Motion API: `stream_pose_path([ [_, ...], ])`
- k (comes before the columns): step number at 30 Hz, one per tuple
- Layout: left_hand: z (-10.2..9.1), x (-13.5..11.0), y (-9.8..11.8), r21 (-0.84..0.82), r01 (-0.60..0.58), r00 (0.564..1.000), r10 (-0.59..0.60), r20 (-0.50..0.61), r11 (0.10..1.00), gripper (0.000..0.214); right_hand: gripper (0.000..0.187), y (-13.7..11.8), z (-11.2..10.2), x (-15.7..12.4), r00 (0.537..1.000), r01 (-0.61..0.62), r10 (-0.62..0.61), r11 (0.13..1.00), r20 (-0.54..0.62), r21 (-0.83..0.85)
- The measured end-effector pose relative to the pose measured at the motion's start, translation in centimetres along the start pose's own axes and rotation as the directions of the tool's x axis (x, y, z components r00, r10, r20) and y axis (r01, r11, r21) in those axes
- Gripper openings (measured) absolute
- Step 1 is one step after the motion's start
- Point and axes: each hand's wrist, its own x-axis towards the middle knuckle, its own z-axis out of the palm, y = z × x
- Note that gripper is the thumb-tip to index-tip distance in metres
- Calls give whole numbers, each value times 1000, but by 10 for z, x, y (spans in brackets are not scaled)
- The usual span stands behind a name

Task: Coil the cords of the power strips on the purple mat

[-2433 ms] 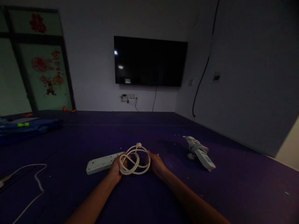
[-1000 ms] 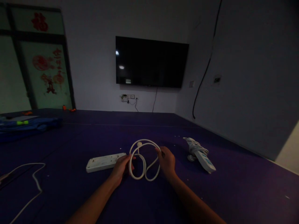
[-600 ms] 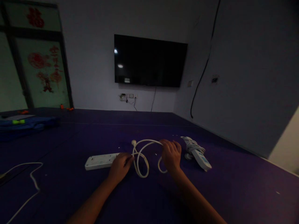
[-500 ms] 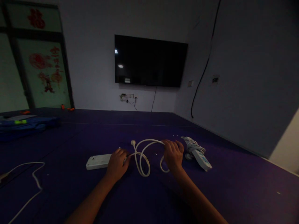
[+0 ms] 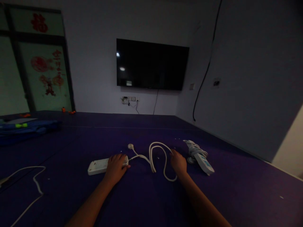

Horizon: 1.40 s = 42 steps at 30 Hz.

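A white power strip (image 5: 97,166) lies on the dark purple floor mat (image 5: 142,201). My left hand (image 5: 115,167) rests on its right end, fingers curled over it. Its white cord (image 5: 155,157) runs right in loose loops, and the plug (image 5: 130,146) lies on the mat behind it. My right hand (image 5: 178,164) grips the cord at the right side of the loops, fingers closed round it.
A second power strip (image 5: 201,156) with its cord wound round it lies just right of my right hand. Another white cable (image 5: 33,179) snakes at the left. Blue items (image 5: 26,127) lie far left. A dark TV (image 5: 151,64) hangs on the wall.
The coiled cord has been pulled apart and spread to the right. My left hand shifted from the cord onto the strip's end; my right hand drew the cord rightward.
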Motion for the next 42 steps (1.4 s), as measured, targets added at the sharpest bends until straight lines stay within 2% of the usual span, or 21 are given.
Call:
stream_pose_path([
  [3, 1, 0, -1, 17, -28, 998, 29, -62, 999, 37, 30, 2, 6, 0, 1000, 22, -23, 999, 20, 25],
  [5, 2, 1, -2, 34, -45, 992, 49, -114, 998, 37, 33, 1, 6, 1, 999, 48, -48, 998, -10, 50],
  [8, 3, 3, -3, 49, -72, 981, 80, -179, 996, 39, 38, -5, 1, 2, 969, 181, -153, 974, -194, 136],
  [11, 2, 5, -2, 46, -97, 968, 105, -226, 994, 41, 35, -21, -8, -5, 867, 390, -288, 900, -406, 196],
  [13, 1, 5, -2, 38, -99, 958, 106, -265, 994, 40, 32, -37, -16, -16, 789, 518, -389, 837, -475, 176],
  [15, 0, 4, -1, 22, -102, 948, 104, -300, 995, 41, 30, -56, -23, -31, 693, 672, -557, 729, -458, 130],
  [18, -3, 3, 0, 1, -102, 936, 96, -339, 995, 44, 28, -81, -29, -51, 513, 844, -779, 533, -359, 49],
  [20, -6, 3, 2, -5, -80, 924, 72, -375, 997, 45, 20, -91, -30, -58, 463, 878, -829, 478, -314, 33],
  [21, -7, 3, 2, -7, -63, 916, 55, -397, 998, 45, 17, -93, -30, -59, 461, 879, -833, 476, -308, 29],
  [24, -11, 3, 5, -23, -5, 884, -6, -468, 1000, 46, 17, -91, -29, -56, 495, 848, -788, 530, -366, 8],
  [29, -19, 3, 6, -82, 53, 829, -90, -551, 995, 45, 22, -80, -29, -49, 598, 729, -641, 684, -481, -5],
  [32, -25, 4, 5, -131, 80, 779, -144, -610, 988, 46, 22, -76, -28, -48, 668, 656, -582, 755, -464, -2],
  [35, -31, 4, 4, -185, 96, 730, -195, -655, 978, 47, 22, -74, -24, -47, 717, 613, -552, 790, -426, 6],
  [38, -35, 4, 3, -211, 117, 696, -231, -679, 971, 48, 23, -73, -22, -46, 737, 604, -556, 797, -385, 4],
  [42, -37, 5, 0, -232, 126, 675, -254, -692, 965, 48, 23, -73, -21, -44, 755, 606, -577, 796, -311, -5],
])
